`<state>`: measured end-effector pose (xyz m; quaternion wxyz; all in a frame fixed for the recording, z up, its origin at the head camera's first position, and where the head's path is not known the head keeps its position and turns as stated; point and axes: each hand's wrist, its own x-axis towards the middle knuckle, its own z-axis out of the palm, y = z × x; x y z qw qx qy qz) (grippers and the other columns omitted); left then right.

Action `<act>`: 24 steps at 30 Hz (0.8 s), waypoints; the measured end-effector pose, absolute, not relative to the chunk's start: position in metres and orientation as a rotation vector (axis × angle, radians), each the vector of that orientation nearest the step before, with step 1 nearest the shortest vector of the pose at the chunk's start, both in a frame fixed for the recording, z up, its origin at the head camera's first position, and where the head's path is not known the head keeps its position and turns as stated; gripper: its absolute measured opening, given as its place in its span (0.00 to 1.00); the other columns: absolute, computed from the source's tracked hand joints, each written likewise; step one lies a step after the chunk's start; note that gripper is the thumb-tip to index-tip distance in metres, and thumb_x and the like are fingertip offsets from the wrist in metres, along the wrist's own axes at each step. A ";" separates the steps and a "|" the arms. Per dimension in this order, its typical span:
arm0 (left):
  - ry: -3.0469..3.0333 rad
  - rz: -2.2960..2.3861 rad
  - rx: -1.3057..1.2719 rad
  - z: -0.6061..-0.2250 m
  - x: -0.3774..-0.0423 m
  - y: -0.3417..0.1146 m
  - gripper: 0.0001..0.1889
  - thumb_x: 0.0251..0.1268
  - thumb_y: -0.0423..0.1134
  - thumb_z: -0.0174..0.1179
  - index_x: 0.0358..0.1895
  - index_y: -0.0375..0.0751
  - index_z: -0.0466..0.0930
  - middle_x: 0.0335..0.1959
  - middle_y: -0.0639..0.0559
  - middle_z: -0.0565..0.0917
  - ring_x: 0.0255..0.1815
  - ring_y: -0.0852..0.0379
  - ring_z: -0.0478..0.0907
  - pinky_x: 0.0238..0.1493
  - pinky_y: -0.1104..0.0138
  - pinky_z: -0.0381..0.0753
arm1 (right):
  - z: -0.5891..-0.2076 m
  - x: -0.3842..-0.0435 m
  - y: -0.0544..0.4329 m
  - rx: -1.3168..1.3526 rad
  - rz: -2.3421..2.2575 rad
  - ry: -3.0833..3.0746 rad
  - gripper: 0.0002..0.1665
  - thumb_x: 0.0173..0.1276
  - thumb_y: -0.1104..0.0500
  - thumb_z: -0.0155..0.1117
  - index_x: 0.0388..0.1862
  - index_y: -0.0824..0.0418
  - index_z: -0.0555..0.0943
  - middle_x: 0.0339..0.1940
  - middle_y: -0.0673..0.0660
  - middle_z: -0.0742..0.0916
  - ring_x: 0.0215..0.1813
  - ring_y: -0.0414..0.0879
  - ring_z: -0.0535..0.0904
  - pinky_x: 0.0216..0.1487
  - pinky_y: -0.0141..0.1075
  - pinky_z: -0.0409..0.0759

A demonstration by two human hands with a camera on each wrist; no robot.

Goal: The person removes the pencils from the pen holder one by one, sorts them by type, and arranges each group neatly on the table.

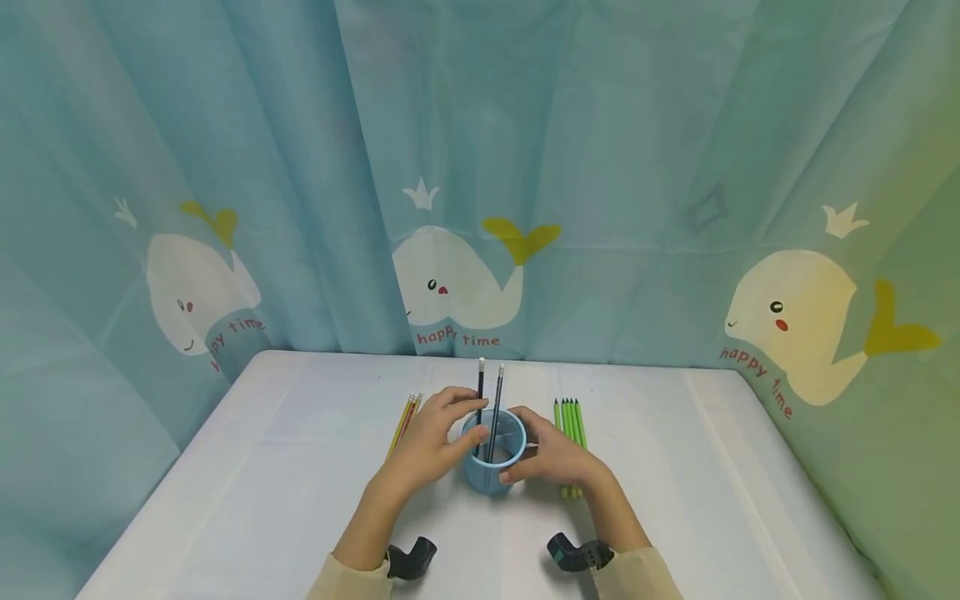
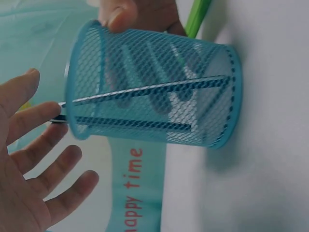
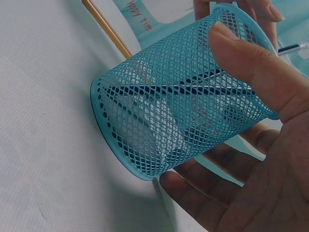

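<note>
A blue mesh pencil cup [image 1: 487,480] stands upright on the white table, holding two dark pencils [image 1: 498,392] that lean inside it, their white-tipped ends above the rim. From the right side, my right hand [image 1: 557,454] grips the cup, thumb on the near wall and fingers round the far side. At the rim's left is my left hand [image 1: 429,440], fingers spread and loosely bent. Its index and middle fingertips [image 2: 59,129] lie close by the pencil ends in the left wrist view; whether they touch is unclear. The thumb stands apart from them.
Several green pencils [image 1: 574,425] lie side by side to the right of the cup, partly behind my right hand. Some yellow and red pencils [image 1: 402,423] lie on the left, partly covered by my left hand. A whale-print curtain [image 1: 630,275] hangs behind the table [image 1: 300,467].
</note>
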<state>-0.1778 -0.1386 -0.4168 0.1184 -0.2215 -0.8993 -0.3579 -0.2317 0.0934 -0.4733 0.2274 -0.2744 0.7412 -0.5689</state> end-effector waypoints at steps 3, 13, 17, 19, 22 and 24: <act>-2.619 -1.050 -0.634 -0.411 -0.177 -0.142 0.21 0.67 0.48 0.65 0.60 0.44 0.82 0.60 0.53 0.78 0.64 0.51 0.74 0.64 0.51 0.77 | -0.473 -0.232 0.093 -0.745 -1.563 2.054 0.46 0.50 0.60 0.81 0.68 0.55 0.69 0.61 0.56 0.80 0.65 0.54 0.75 0.63 0.49 0.78; -2.522 -1.117 -0.565 -0.400 -0.174 -0.153 0.16 0.70 0.43 0.63 0.59 0.51 0.82 0.58 0.57 0.78 0.62 0.57 0.76 0.58 0.58 0.82 | -0.473 -0.231 0.094 -0.749 -1.568 2.047 0.47 0.50 0.61 0.81 0.68 0.55 0.69 0.62 0.56 0.79 0.66 0.56 0.73 0.64 0.50 0.77; -2.420 -1.196 -0.503 -0.394 -0.174 -0.159 0.13 0.70 0.39 0.63 0.56 0.51 0.83 0.56 0.57 0.79 0.59 0.57 0.78 0.52 0.61 0.85 | -0.473 -0.231 0.094 -0.745 -1.567 2.045 0.48 0.49 0.60 0.82 0.69 0.55 0.69 0.62 0.57 0.79 0.66 0.56 0.73 0.64 0.50 0.77; -2.355 -1.246 -0.486 -0.391 -0.174 -0.161 0.11 0.70 0.38 0.63 0.53 0.50 0.84 0.54 0.57 0.80 0.56 0.58 0.79 0.50 0.62 0.86 | -0.473 -0.231 0.094 -0.748 -1.569 2.044 0.48 0.49 0.60 0.82 0.69 0.56 0.69 0.62 0.57 0.79 0.66 0.56 0.73 0.64 0.50 0.77; -2.262 -1.328 -0.460 -0.389 -0.173 -0.164 0.08 0.70 0.37 0.62 0.49 0.50 0.84 0.51 0.58 0.81 0.51 0.60 0.81 0.47 0.64 0.87 | -0.472 -0.231 0.094 -0.759 -1.571 2.042 0.48 0.49 0.60 0.82 0.69 0.56 0.69 0.62 0.57 0.79 0.66 0.56 0.73 0.64 0.49 0.77; -2.207 -1.375 -0.444 -0.387 -0.173 -0.166 0.07 0.69 0.35 0.63 0.47 0.49 0.84 0.50 0.58 0.82 0.49 0.59 0.82 0.45 0.64 0.87 | -0.472 -0.231 0.094 -0.771 -1.571 2.038 0.48 0.49 0.59 0.82 0.69 0.56 0.68 0.62 0.57 0.79 0.66 0.57 0.73 0.63 0.49 0.77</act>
